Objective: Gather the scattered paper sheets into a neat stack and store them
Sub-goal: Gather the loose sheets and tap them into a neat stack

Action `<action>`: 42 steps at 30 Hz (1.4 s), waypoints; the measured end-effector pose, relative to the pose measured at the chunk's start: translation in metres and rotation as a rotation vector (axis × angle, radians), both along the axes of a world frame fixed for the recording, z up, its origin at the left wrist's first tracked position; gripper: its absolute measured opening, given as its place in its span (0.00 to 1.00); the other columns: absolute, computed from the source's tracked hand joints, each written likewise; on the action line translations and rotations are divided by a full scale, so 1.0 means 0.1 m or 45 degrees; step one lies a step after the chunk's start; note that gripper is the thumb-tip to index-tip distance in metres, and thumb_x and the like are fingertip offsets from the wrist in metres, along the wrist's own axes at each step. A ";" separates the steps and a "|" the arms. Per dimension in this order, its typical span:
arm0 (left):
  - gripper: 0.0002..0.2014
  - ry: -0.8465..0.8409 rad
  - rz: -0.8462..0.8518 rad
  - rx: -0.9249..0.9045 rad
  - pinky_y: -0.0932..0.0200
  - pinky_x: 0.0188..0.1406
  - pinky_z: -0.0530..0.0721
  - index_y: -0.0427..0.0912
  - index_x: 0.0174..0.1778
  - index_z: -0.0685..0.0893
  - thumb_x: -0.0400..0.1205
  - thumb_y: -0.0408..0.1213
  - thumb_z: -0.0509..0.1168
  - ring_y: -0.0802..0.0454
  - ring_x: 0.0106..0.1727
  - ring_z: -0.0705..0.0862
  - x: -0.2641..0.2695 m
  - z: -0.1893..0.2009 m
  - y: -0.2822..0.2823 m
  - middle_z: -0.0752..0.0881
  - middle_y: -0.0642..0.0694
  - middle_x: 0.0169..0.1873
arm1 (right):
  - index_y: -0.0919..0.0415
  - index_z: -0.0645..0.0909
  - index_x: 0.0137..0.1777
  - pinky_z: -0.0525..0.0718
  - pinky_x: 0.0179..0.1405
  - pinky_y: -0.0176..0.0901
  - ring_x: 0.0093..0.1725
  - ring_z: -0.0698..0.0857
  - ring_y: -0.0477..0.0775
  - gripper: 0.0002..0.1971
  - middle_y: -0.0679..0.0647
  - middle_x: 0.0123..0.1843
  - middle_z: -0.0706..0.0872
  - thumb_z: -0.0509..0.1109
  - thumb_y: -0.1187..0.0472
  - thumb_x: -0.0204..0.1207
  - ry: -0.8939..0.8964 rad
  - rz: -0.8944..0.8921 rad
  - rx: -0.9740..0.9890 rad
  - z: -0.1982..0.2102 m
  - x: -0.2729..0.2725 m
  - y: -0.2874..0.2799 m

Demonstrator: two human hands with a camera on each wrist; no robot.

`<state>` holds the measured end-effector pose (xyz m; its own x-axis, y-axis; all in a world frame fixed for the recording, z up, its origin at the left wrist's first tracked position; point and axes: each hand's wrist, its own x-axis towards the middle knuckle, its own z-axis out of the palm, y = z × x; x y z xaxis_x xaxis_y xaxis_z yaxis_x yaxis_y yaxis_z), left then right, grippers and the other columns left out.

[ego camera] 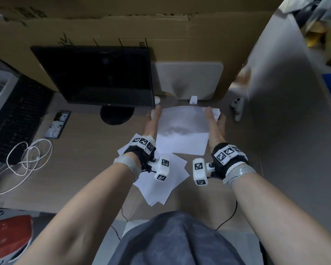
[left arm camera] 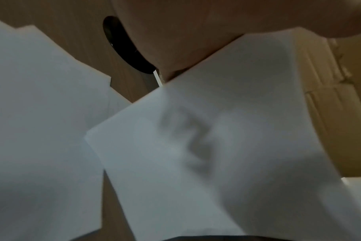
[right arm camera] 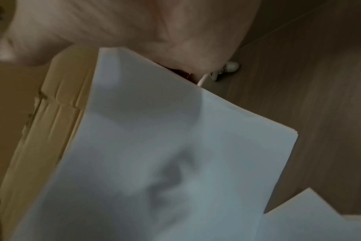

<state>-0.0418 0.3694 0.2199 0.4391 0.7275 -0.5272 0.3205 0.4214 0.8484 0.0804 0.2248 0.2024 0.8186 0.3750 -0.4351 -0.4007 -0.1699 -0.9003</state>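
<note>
I am gripping the paper stack (ego camera: 182,129) between left hand (ego camera: 152,119) and right hand (ego camera: 215,122), fingers (ego camera: 208,113) clasping its side edges, loose sheets (ego camera: 161,180) lying on the table (ego camera: 88,150) nearer than the fingers.

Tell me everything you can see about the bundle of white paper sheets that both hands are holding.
The bundle of white paper sheets is plain and blank, several sheets thick; the layered edges show in the right wrist view. It is held between the left hand on its left edge and the right hand on its right edge, in front of the black monitor. A soft shadow crosses its middle. More loose white sheets lie fanned on the desk nearer the person.
</note>
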 end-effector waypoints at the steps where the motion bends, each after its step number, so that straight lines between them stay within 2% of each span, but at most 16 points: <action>1: 0.50 0.016 -0.066 0.070 0.49 0.78 0.63 0.44 0.83 0.62 0.71 0.75 0.59 0.45 0.81 0.66 -0.03 -0.06 0.01 0.69 0.45 0.80 | 0.51 0.60 0.79 0.70 0.69 0.46 0.66 0.76 0.51 0.47 0.45 0.65 0.77 0.74 0.31 0.64 -0.068 0.039 -0.030 -0.02 -0.02 0.00; 4: 0.37 0.021 -0.178 0.176 0.51 0.70 0.71 0.42 0.77 0.68 0.79 0.63 0.62 0.45 0.74 0.75 -0.09 -0.22 0.05 0.78 0.48 0.67 | 0.52 0.57 0.79 0.72 0.66 0.42 0.64 0.76 0.48 0.53 0.47 0.66 0.75 0.85 0.43 0.59 -0.188 0.132 -0.152 -0.10 -0.02 0.03; 7: 0.47 0.016 -0.294 0.217 0.50 0.67 0.73 0.46 0.76 0.69 0.66 0.74 0.61 0.51 0.65 0.79 -0.08 -0.27 0.13 0.79 0.53 0.64 | 0.54 0.61 0.76 0.79 0.62 0.44 0.60 0.81 0.49 0.48 0.50 0.64 0.81 0.86 0.54 0.58 -0.244 0.169 -0.332 -0.28 0.07 0.08; 9: 0.49 0.058 -0.358 0.204 0.48 0.66 0.78 0.48 0.73 0.72 0.61 0.74 0.69 0.51 0.63 0.83 -0.03 -0.38 0.22 0.82 0.53 0.65 | 0.59 0.73 0.70 0.84 0.58 0.47 0.53 0.85 0.52 0.34 0.52 0.56 0.86 0.80 0.60 0.62 -0.244 0.091 -0.464 -0.41 0.16 0.10; 11: 0.42 0.142 -0.388 0.273 0.53 0.58 0.83 0.44 0.67 0.78 0.61 0.59 0.81 0.50 0.59 0.86 0.03 -0.50 0.32 0.87 0.49 0.59 | 0.60 0.85 0.49 0.85 0.50 0.44 0.45 0.87 0.52 0.12 0.51 0.42 0.88 0.78 0.67 0.65 -0.156 0.008 -0.430 -0.47 0.25 0.11; 13: 0.26 0.203 -0.397 0.354 0.59 0.46 0.84 0.35 0.56 0.83 0.66 0.39 0.83 0.48 0.51 0.87 0.07 -0.65 0.40 0.88 0.45 0.48 | 0.55 0.84 0.39 0.84 0.44 0.39 0.40 0.87 0.50 0.10 0.48 0.37 0.87 0.78 0.71 0.66 -0.088 0.012 -0.406 -0.47 0.29 0.16; 17: 0.15 0.174 -0.336 0.335 0.63 0.44 0.81 0.37 0.53 0.85 0.73 0.36 0.78 0.54 0.44 0.86 0.13 -0.78 0.49 0.88 0.49 0.43 | 0.63 0.85 0.45 0.85 0.41 0.44 0.39 0.87 0.53 0.10 0.55 0.40 0.89 0.81 0.65 0.65 -0.017 0.032 -0.432 -0.51 0.32 0.28; 22: 0.13 0.038 -0.239 0.186 0.48 0.56 0.86 0.43 0.52 0.86 0.74 0.40 0.77 0.45 0.51 0.88 0.10 -0.73 0.71 0.90 0.46 0.48 | 0.59 0.87 0.45 0.83 0.27 0.34 0.34 0.88 0.50 0.08 0.49 0.35 0.89 0.76 0.69 0.67 -0.071 0.153 -0.373 -0.32 0.35 0.57; 25: 0.24 -0.029 -0.174 0.102 0.47 0.59 0.86 0.42 0.62 0.86 0.72 0.46 0.77 0.45 0.56 0.89 -0.06 -0.62 0.78 0.90 0.44 0.55 | 0.52 0.85 0.50 0.85 0.36 0.38 0.41 0.89 0.47 0.12 0.46 0.41 0.90 0.81 0.61 0.68 -0.093 0.314 -0.316 -0.27 0.29 0.59; 30: 0.22 0.035 0.050 -0.006 0.39 0.65 0.83 0.40 0.64 0.82 0.77 0.48 0.73 0.46 0.54 0.87 -0.43 -0.42 0.81 0.87 0.45 0.53 | 0.54 0.84 0.50 0.82 0.37 0.35 0.47 0.88 0.48 0.13 0.45 0.44 0.89 0.80 0.50 0.70 -0.031 0.633 -0.354 -0.32 -0.10 0.51; 32: 0.22 0.015 0.174 -0.010 0.41 0.59 0.87 0.40 0.58 0.85 0.74 0.49 0.77 0.44 0.51 0.90 -0.65 -0.39 0.78 0.90 0.44 0.50 | 0.55 0.85 0.49 0.81 0.35 0.29 0.44 0.87 0.42 0.12 0.43 0.42 0.87 0.79 0.49 0.72 -0.041 0.738 -0.372 -0.29 -0.26 0.56; 34: 0.24 0.002 0.219 -0.084 0.51 0.41 0.91 0.37 0.55 0.85 0.72 0.50 0.79 0.47 0.38 0.92 -0.91 -0.40 0.71 0.91 0.42 0.43 | 0.53 0.81 0.40 0.77 0.29 0.24 0.37 0.81 0.36 0.10 0.41 0.37 0.82 0.77 0.51 0.74 -0.088 0.828 -0.409 -0.20 -0.42 0.59; 36: 0.20 0.111 0.203 -0.153 0.67 0.20 0.81 0.36 0.56 0.84 0.76 0.47 0.76 0.55 0.24 0.85 -1.17 -0.45 0.55 0.87 0.44 0.36 | 0.51 0.78 0.38 0.78 0.32 0.30 0.38 0.82 0.39 0.12 0.44 0.37 0.82 0.77 0.50 0.74 -0.110 0.881 -0.438 -0.20 -0.55 0.65; 37: 0.21 0.189 0.196 -0.183 0.68 0.19 0.79 0.35 0.59 0.84 0.77 0.46 0.75 0.54 0.26 0.85 -1.31 -0.54 0.45 0.87 0.43 0.38 | 0.53 0.78 0.40 0.81 0.36 0.35 0.39 0.83 0.42 0.13 0.45 0.40 0.83 0.78 0.48 0.73 -0.102 0.932 -0.471 -0.30 -0.62 0.69; 40: 0.17 0.341 0.217 -0.356 0.51 0.48 0.89 0.38 0.59 0.81 0.78 0.40 0.73 0.42 0.48 0.87 -1.70 -0.94 0.15 0.86 0.37 0.54 | 0.61 0.82 0.58 0.85 0.56 0.49 0.49 0.87 0.56 0.34 0.53 0.53 0.89 0.80 0.36 0.59 -0.055 1.079 -0.671 -0.65 -0.89 0.76; 42: 0.16 0.406 0.285 -0.477 0.42 0.57 0.87 0.39 0.58 0.80 0.78 0.38 0.73 0.36 0.56 0.87 -1.89 -1.17 -0.02 0.85 0.34 0.58 | 0.61 0.81 0.56 0.84 0.57 0.51 0.52 0.86 0.60 0.27 0.55 0.54 0.88 0.81 0.44 0.64 -0.028 1.199 -0.746 -0.85 -1.08 0.77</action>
